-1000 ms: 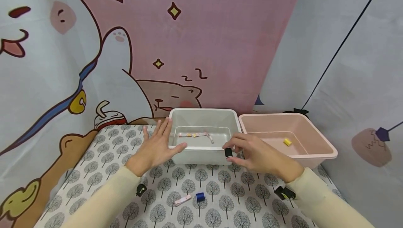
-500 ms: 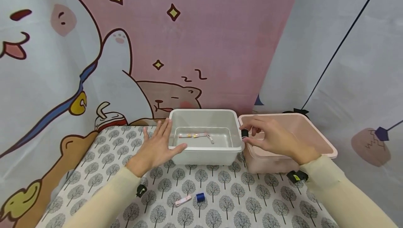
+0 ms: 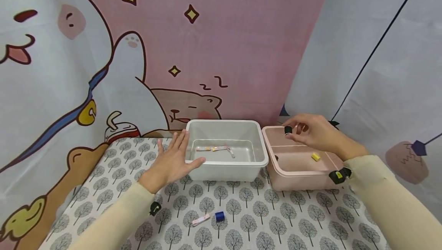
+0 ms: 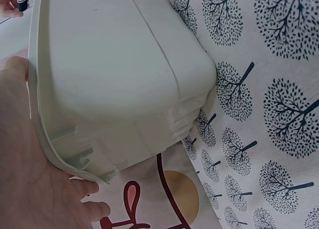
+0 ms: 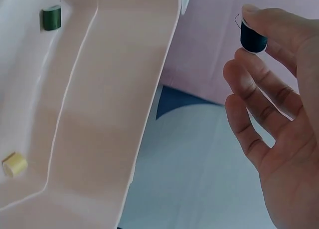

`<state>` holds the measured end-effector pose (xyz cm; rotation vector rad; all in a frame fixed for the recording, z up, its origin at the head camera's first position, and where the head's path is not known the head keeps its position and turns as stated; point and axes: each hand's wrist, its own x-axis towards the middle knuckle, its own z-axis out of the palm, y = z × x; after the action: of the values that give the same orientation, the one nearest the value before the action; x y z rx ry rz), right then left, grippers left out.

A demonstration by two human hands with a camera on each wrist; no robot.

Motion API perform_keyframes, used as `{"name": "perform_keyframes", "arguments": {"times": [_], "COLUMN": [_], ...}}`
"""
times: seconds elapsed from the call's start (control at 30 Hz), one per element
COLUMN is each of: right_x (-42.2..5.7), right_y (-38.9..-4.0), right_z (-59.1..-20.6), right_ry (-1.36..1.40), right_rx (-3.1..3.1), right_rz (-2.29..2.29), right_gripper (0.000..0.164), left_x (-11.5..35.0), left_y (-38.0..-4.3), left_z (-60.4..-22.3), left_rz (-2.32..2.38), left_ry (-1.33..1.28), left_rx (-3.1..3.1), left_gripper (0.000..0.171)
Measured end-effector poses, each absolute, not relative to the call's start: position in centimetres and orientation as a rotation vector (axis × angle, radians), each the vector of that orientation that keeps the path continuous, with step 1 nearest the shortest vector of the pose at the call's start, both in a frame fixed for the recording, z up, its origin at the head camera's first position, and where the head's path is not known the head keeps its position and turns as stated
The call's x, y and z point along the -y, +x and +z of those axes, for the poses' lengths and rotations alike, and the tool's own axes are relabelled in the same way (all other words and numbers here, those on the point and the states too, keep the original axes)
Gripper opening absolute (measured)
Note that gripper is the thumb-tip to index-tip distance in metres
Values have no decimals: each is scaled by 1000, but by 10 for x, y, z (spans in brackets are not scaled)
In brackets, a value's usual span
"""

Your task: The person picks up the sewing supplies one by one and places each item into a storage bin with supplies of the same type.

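Above the pink bin (image 3: 300, 181), my right hand (image 3: 315, 132) pinches a dark thread spool (image 5: 253, 37) between thumb and fingertip, its other fingers loosely bent. A loose thread end shows beside the spool in the right wrist view. On the pink bin's floor lie a yellow thread spool (image 3: 315, 157) and a green thread spool (image 5: 52, 18). My left hand (image 3: 169, 165) rests with spread, straight fingers against the left rim of the white bin (image 3: 224, 171). Inside the white bin lie small patterned pink strips (image 3: 219, 148).
On the tree-print cloth (image 3: 179, 234) nearer to me lie a blue thread spool (image 3: 220, 216) and a pale pink strip (image 3: 200, 219). The two bins stand side by side at the back, before a cartoon-printed curtain (image 3: 241, 50).
My right hand has carried the dark spool rightward and up, from the white bin's front corner to over the pink bin. The left hand has stayed in place.
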<state>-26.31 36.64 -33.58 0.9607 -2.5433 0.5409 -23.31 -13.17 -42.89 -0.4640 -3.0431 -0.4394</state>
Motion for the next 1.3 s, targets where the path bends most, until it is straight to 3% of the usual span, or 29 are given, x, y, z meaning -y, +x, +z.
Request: {"name": "perform_keyframes", "arguments": {"times": [0.47, 0.7, 1.3], "right_x": [-398, -399, -380], "right_y": [-288, -285, -271], "right_z": [-334, -333, -333], "right_ry": [806, 685, 768], "right_rx": [2707, 2909, 2829], "right_rz": [485, 470, 477], "right_gripper": [33, 64, 49], "left_x": [130, 132, 133], "left_y": [-236, -235, -235], "left_z": [-431, -431, -428], "left_rz": [-433, -444, -434], "left_ry": [-480, -475, -472], "left_rx": [3043, 3053, 3047], "left_gripper": [128, 126, 126]}}
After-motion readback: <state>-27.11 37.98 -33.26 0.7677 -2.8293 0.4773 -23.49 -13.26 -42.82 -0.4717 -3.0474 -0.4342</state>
